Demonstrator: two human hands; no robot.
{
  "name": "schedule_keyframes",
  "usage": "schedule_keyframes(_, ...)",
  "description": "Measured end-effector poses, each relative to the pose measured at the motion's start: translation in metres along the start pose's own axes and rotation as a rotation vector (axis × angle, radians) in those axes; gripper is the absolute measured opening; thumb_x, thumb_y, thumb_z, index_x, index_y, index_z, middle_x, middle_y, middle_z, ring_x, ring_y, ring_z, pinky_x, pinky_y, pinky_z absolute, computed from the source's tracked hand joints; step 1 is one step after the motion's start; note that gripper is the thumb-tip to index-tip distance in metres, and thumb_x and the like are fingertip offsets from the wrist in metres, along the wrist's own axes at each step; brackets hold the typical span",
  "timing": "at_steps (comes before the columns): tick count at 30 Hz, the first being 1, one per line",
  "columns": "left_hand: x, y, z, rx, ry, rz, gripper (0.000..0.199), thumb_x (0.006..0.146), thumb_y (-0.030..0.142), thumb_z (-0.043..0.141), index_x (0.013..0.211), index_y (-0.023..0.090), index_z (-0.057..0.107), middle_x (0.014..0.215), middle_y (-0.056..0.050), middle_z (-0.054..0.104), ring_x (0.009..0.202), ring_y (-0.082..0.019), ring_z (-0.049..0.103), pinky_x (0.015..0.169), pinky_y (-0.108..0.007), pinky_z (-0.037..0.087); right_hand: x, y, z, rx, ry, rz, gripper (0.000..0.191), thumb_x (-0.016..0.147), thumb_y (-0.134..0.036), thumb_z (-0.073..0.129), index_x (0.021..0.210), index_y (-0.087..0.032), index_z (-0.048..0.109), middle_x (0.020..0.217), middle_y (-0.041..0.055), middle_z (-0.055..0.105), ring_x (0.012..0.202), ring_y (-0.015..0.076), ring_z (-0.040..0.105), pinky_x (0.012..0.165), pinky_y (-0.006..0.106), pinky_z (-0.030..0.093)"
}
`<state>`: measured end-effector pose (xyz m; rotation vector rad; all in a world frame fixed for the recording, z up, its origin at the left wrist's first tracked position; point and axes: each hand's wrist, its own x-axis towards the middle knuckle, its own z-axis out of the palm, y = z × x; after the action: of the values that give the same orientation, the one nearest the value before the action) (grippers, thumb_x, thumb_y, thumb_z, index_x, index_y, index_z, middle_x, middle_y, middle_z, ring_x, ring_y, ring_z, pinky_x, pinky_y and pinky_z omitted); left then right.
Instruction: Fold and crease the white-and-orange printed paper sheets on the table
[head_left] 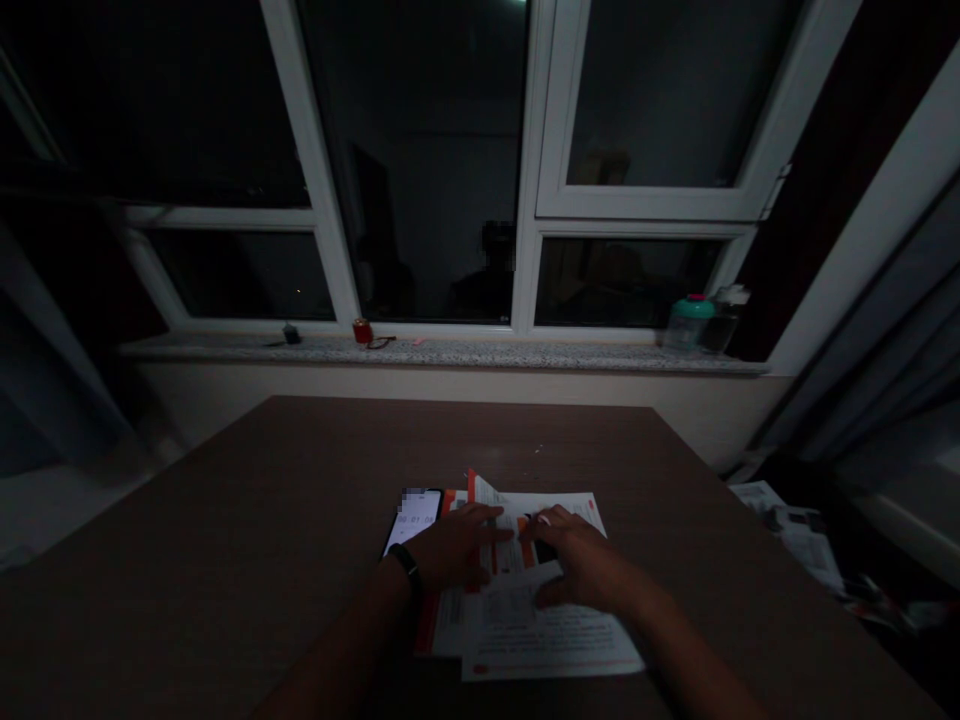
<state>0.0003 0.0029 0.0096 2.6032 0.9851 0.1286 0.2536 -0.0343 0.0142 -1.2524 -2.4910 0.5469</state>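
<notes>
Head view shows printed sheets (551, 640) beneath the spread fingers (478, 513) of left hand (446, 548) and right hand (589, 560).

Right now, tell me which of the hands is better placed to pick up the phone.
Likely the left hand: it lies just beside the lit phone, while the right hand is farther away, over the printed sheets.

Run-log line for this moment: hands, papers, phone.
left hand: over printed sheets | right hand: over printed sheets | phone: screen lit, left of sheets | sheets: on brown table
</notes>
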Motion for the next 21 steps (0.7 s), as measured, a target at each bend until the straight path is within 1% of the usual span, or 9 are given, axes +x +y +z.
schedule_keyframes(4, 0.001, -0.004, 0.002, -0.011, 0.001, 0.026, 0.07, 0.07, 0.019, 0.077, 0.133, 0.036, 0.053, 0.151, -0.004, 0.036, 0.136, -0.031, 0.035, 0.108, -0.048, 0.033, 0.0, -0.002, -0.001, 0.008, -0.003, -0.001, 0.061, 0.054, -0.034, 0.09, 0.107, -0.025, 0.061, 0.11, 0.0038, 0.06, 0.106, 0.0262, 0.051, 0.085, 0.033, 0.04)
schedule_keyframes(11, 0.001, -0.012, 0.005, -0.008, 0.002, 0.041, 0.07, 0.071, 0.019, 0.077, 0.134, 0.037, 0.052, 0.152, -0.003, 0.034, 0.136, -0.03, 0.034, 0.109, -0.047, 0.032, 0.001, -0.002, -0.002, 0.004, -0.004, 0.012, 0.058, 0.054, -0.035, 0.09, 0.104, -0.024, 0.062, 0.109, 0.0036, 0.06, 0.104, 0.0256, 0.051, 0.085, 0.033, 0.04)
schedule_keyframes(15, 0.0, -0.01, 0.005, 0.024, -0.019, 0.065, 0.069, 0.071, 0.022, 0.076, 0.135, 0.033, 0.051, 0.152, -0.005, 0.034, 0.136, -0.031, 0.034, 0.109, -0.047, 0.031, 0.0, -0.001, -0.001, 0.02, -0.003, -0.01, 0.056, 0.055, -0.037, 0.089, 0.103, -0.025, 0.064, 0.108, 0.0036, 0.059, 0.104, 0.0255, 0.052, 0.086, 0.034, 0.041)
schedule_keyframes(16, 0.0, -0.009, 0.005, 0.027, -0.014, 0.07, 0.066, 0.073, 0.024, 0.075, 0.135, 0.033, 0.051, 0.152, -0.006, 0.034, 0.136, -0.031, 0.034, 0.109, -0.046, 0.031, 0.0, 0.0, -0.001, 0.043, 0.01, -0.02, 0.053, 0.058, -0.037, 0.088, 0.104, -0.025, 0.064, 0.108, 0.0039, 0.059, 0.104, 0.0252, 0.052, 0.087, 0.034, 0.042)
schedule_keyframes(18, 0.001, -0.007, 0.007, 0.027, 0.013, 0.062, 0.06, 0.077, 0.026, 0.071, 0.133, 0.033, 0.053, 0.151, -0.006, 0.035, 0.136, -0.03, 0.035, 0.109, -0.046, 0.032, -0.001, 0.005, -0.001, 0.112, 0.059, -0.032, 0.042, 0.069, -0.037, 0.081, 0.106, -0.024, 0.064, 0.108, 0.0052, 0.06, 0.103, 0.024, 0.054, 0.088, 0.034, 0.043)
schedule_keyframes(20, 0.001, -0.005, 0.008, 0.02, 0.034, 0.03, 0.056, 0.078, 0.029, 0.071, 0.132, 0.033, 0.055, 0.15, -0.006, 0.037, 0.135, -0.03, 0.036, 0.109, -0.046, 0.032, -0.001, 0.012, -0.002, 0.19, 0.116, -0.03, 0.024, 0.085, -0.034, 0.066, 0.106, -0.023, 0.065, 0.106, 0.0062, 0.062, 0.1, 0.0217, 0.057, 0.088, 0.033, 0.044)
schedule_keyframes(21, 0.001, -0.003, 0.009, 0.016, 0.031, 0.01, 0.057, 0.077, 0.03, 0.072, 0.131, 0.032, 0.055, 0.15, -0.006, 0.038, 0.136, -0.03, 0.036, 0.109, -0.046, 0.032, -0.001, 0.017, -0.004, 0.214, 0.161, -0.017, 0.019, 0.089, -0.034, 0.061, 0.103, -0.022, 0.067, 0.104, 0.0063, 0.064, 0.1, 0.0215, 0.058, 0.09, 0.034, 0.044)
